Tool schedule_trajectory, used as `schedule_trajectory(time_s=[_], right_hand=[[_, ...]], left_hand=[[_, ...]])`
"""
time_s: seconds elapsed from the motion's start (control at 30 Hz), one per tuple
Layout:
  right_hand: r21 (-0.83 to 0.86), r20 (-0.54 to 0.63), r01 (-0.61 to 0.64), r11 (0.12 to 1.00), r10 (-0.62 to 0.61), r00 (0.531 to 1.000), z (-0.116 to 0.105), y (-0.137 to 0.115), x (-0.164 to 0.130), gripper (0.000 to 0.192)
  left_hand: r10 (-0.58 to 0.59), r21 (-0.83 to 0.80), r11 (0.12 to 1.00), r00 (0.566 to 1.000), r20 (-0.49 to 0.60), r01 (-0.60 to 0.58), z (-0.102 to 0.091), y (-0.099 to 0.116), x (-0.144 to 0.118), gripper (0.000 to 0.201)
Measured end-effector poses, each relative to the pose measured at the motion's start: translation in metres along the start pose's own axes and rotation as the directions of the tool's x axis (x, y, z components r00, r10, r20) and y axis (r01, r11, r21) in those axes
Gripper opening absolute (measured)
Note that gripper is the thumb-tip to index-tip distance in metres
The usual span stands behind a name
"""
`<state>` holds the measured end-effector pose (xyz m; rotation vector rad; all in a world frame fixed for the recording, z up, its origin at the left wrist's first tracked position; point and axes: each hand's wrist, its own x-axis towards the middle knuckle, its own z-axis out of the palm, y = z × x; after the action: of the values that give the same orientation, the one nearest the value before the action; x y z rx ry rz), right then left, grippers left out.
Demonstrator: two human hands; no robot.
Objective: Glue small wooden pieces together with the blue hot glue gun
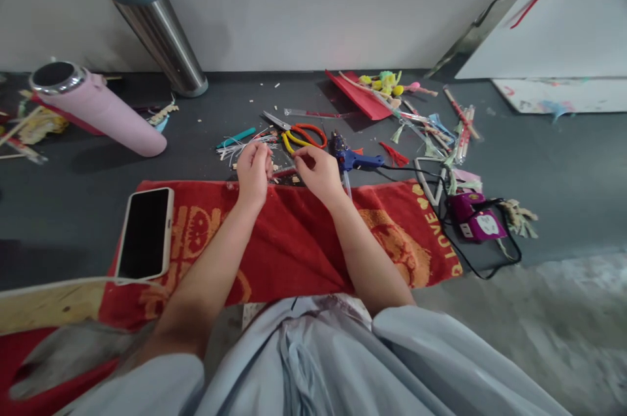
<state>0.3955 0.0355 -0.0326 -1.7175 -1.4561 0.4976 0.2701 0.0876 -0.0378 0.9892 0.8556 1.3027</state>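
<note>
My left hand is curled closed above the far edge of a red towel, beside a bundle of thin white strips. To its right, my right hand has thumb and forefinger brought together in a pinch. Whatever either hand holds is too small or hidden to make out. Scissors with orange and yellow handles lie just beyond the hands. A blue glue gun rests right of my right hand, its dark cord running right. A teal pen-like tool lies behind the white strips.
A pink tumbler and a steel thermos stand at the left. A phone lies on the towel. At the right are a purple power block, wrapped sticks, red paper and yellow craft flowers.
</note>
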Motion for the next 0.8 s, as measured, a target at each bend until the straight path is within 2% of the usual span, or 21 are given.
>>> schedule_trajectory(time_s=[0.1,0.17,0.2,0.27,0.33,0.4,0.57,0.63,0.8], right_hand=[[0.067,0.027,0.008,0.998,-0.01,1.0,-0.001,0.001,0.001,0.023],[0.138,0.071,0.017,0.99,-0.027,0.997,-0.002,0.002,0.001,0.023],[0.181,0.091,0.024,0.983,-0.041,0.995,-0.002,0.003,0.001,0.023],[0.255,0.119,0.04,0.966,-0.072,0.99,-0.001,0.005,0.001,0.022],[0.298,0.135,0.052,0.953,-0.096,0.986,0.0,0.007,0.001,0.021],[0.318,0.148,0.058,0.946,-0.11,0.983,0.0,0.007,0.001,0.02],[0.283,0.213,0.083,0.956,-0.147,0.966,-0.006,0.002,0.001,0.018],[0.246,0.231,0.098,0.964,-0.156,0.96,-0.008,0.0,0.0,0.017],[0.21,0.229,0.117,0.971,-0.166,0.959,-0.007,-0.002,-0.001,0.013]], left_hand=[[-0.024,0.139,0.99,0.998,0.063,0.015,-0.002,0.008,0.001,0.028],[0.012,0.326,0.943,0.988,0.157,-0.063,-0.008,0.012,-0.001,0.026],[0.049,0.44,0.887,0.976,0.212,-0.141,-0.011,0.014,-0.003,0.025],[0.113,0.65,0.692,0.937,0.331,-0.313,-0.018,0.016,-0.007,0.018],[0.112,0.749,0.52,0.902,0.417,-0.41,-0.025,0.017,-0.012,0.018],[0.098,0.781,0.416,0.877,0.471,-0.466,-0.03,0.015,-0.014,0.024],[0.109,0.814,0.243,0.849,0.518,-0.528,-0.038,0.004,-0.014,0.028],[0.103,0.82,0.205,0.845,0.524,-0.534,-0.04,0.002,-0.013,0.025],[0.12,0.814,0.176,0.833,0.54,-0.554,-0.044,0.001,-0.014,0.025]])
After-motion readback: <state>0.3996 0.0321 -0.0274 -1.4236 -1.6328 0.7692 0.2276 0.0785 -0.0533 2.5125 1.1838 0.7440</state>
